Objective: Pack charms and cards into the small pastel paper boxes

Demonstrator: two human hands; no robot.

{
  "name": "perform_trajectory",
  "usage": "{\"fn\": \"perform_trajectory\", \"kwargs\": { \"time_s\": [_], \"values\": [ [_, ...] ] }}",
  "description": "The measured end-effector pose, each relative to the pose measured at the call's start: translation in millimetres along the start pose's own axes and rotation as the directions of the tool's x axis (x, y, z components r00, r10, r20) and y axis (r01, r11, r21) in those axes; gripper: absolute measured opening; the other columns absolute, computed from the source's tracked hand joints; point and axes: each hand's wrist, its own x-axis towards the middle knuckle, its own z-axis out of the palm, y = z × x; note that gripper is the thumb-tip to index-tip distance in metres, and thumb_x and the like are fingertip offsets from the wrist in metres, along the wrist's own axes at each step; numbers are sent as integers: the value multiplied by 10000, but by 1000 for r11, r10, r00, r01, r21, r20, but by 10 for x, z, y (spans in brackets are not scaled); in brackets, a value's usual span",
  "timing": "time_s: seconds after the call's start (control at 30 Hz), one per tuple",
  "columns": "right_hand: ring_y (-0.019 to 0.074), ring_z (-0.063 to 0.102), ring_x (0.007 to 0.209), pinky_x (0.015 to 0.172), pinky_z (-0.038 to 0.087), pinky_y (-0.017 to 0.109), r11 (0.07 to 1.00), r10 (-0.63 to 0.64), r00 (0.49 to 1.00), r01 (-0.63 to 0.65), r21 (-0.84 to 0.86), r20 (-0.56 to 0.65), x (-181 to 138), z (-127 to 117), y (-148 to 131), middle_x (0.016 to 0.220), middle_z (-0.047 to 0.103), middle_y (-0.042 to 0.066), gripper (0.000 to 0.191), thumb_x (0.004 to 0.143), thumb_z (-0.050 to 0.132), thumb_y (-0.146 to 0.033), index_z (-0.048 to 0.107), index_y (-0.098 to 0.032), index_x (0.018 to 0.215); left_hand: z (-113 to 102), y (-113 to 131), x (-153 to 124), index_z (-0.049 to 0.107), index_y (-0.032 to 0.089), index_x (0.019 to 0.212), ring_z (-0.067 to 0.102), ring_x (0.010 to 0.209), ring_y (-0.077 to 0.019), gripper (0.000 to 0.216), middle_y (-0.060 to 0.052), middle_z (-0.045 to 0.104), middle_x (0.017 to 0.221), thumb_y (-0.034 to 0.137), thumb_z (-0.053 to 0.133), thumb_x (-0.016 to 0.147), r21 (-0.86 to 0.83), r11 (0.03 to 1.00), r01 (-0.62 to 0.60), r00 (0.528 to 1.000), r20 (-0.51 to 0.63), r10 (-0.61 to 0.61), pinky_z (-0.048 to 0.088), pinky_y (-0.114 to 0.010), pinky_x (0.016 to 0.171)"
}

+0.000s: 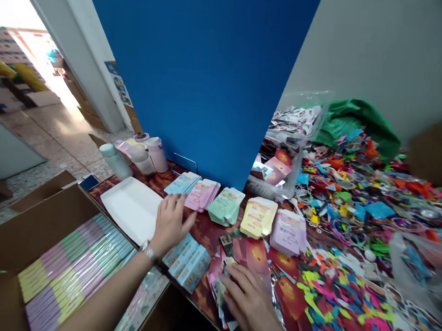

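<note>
My left hand [171, 222], a bracelet at its wrist, reaches over the table with the thumb apart from the fingers and nothing in it. Just beyond its fingertips lie flat blue packets [183, 182] and pink packets [202, 194]. Below the palm are several small blue boxes [187, 261] side by side. My right hand [247, 297] rests with spread fingers on a loose pile of printed cards [219, 289], partly hiding it. Red and gold packets [257, 255] lie beside that hand. Green [226, 205], yellow [259, 217] and purple packets [289, 233] stand in piles further along.
A white tray [131, 207] and bottles [114, 161] are at the left. An open carton [54, 221] holds wrapped coloured packs. Colourful small items [348, 303] cover the right side, near a plastic bin [288, 181]. A blue panel [208, 78] stands behind.
</note>
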Motion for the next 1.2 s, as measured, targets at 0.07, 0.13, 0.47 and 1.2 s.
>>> {"fn": "perform_trajectory", "kwargs": {
  "time_s": [0.07, 0.13, 0.47, 1.2],
  "values": [
    [243, 614, 1087, 896, 539, 399, 999, -14, 999, 13, -40, -30, 17, -13, 11, 1163, 672, 88, 295, 893, 534, -176, 633, -232, 1166, 122, -206, 498, 366, 79, 1403, 361, 1314, -360, 660, -228, 428, 1392, 502, 444, 903, 21, 995, 97, 995, 11, -97, 289, -530, 1084],
    [240, 636, 1045, 860, 551, 385, 996, -32, 998, 27, -80, -60, 22, -9, 19, 1129, 691, 75, 289, 891, 532, -178, 639, -236, 1153, 272, -383, 914, 341, 65, 1411, 313, 1340, -415, 748, -263, 365, 1441, 554, 495, 866, 36, 984, 175, 983, 53, -177, 291, -584, 1058],
    [222, 673, 940, 822, 550, 362, 991, -43, 993, 29, -132, -106, -19, -25, 78, 1053, 719, 67, 221, 917, 519, -219, 658, -227, 1089, 647, -715, 1383, 511, 180, 1263, 578, 1098, -236, 418, -98, 548, 1278, 386, 571, 904, 50, 961, 273, 925, 260, -276, 503, -467, 914],
    [229, 645, 1055, 953, 522, 431, 996, 89, 970, -91, 2, -227, 269, -357, 38, 1140, 680, 92, 309, 922, 498, -172, 609, -236, 1204, 82, -127, 841, 326, 171, 1351, 539, 1173, -302, 816, -133, 545, 1257, 434, 698, 675, -313, 949, 39, 994, -84, -68, 428, -394, 975]
  ]
}}
